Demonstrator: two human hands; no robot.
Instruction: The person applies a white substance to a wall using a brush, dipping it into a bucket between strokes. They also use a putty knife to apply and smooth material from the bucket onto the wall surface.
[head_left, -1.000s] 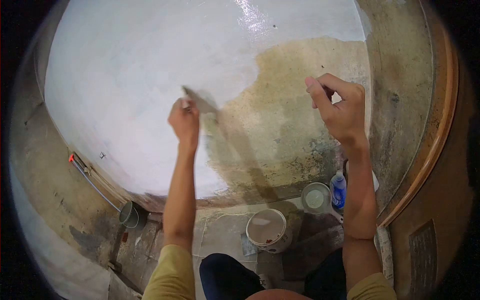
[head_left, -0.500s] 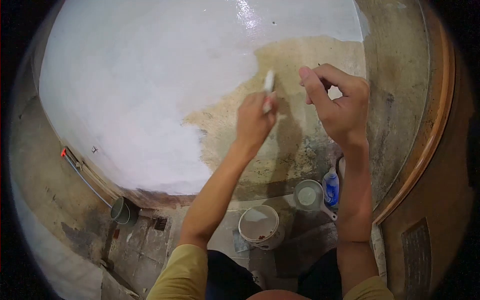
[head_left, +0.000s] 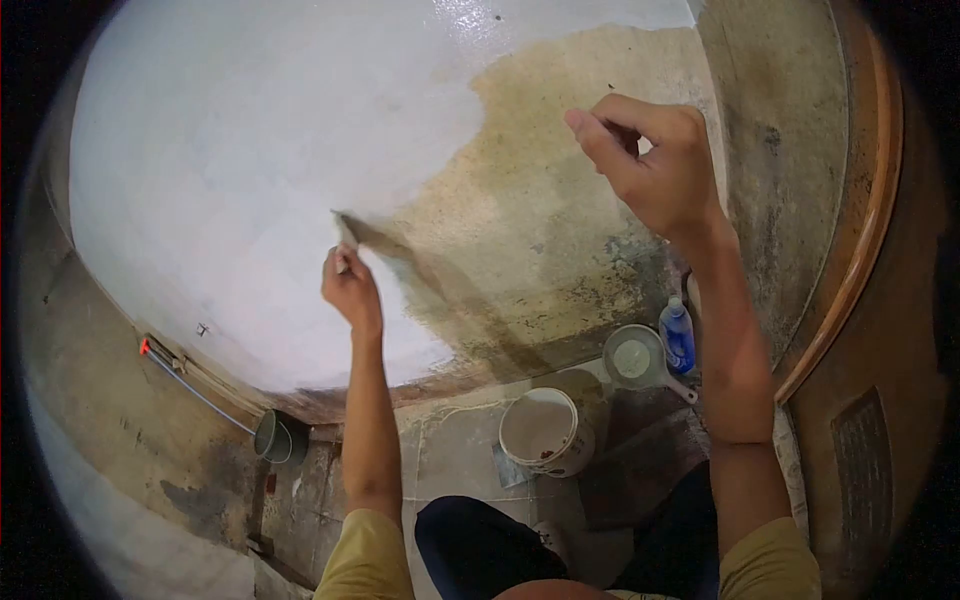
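My left hand grips a paintbrush, pale and narrowing to a tip. That tip is at the white-coated part of the wall, close to where the bare yellowish patch begins. My right hand is raised in front of the bare patch, fingers curled in and thumb against them. A small gap shows light through the curl, and nothing is visible in it. Below, on the floor, stands a white bucket with whitish stuff inside.
A grey dipper with a pale handle and a blue bottle stand at the wall's foot. To the left are a dark bucket and a blue stick with a red end. A wooden trim curves along the right.
My left hand has moved left and down with the paintbrush, from over the bare patch to the white area. My right hand has shifted slightly up and left, still curled.
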